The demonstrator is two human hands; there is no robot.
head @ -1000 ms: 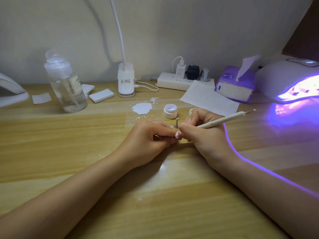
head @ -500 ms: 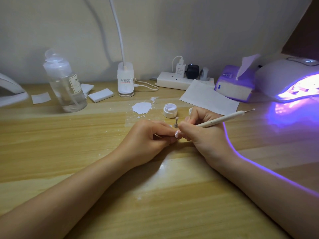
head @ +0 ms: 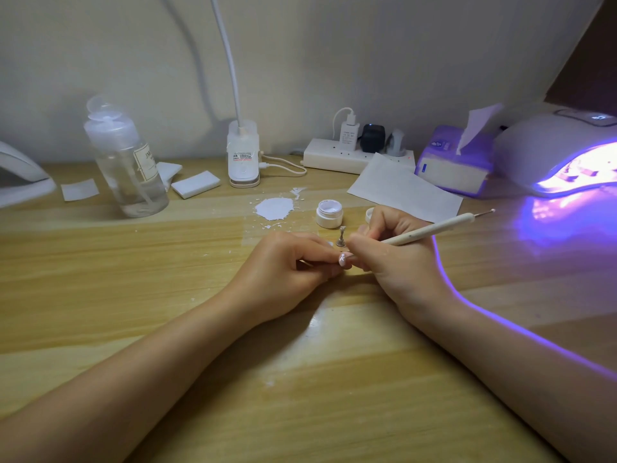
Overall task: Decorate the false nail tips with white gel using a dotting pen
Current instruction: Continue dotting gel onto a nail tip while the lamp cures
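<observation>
Evidently the dotting itself is under way: the left hand pinches a nail tip at table centre, while the right hand grips the dotting pen, its working end hidden. Next likely comes a reload from the open gel pot just beyond, calling for a light touch.

head view | worn on the person's head | faces forward and down | close over the counter | wall behind

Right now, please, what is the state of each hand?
Left hand: closed, its fingers pinching the false nail tip.
Right hand: closed, holding the dotting pen like a pencil.
</observation>
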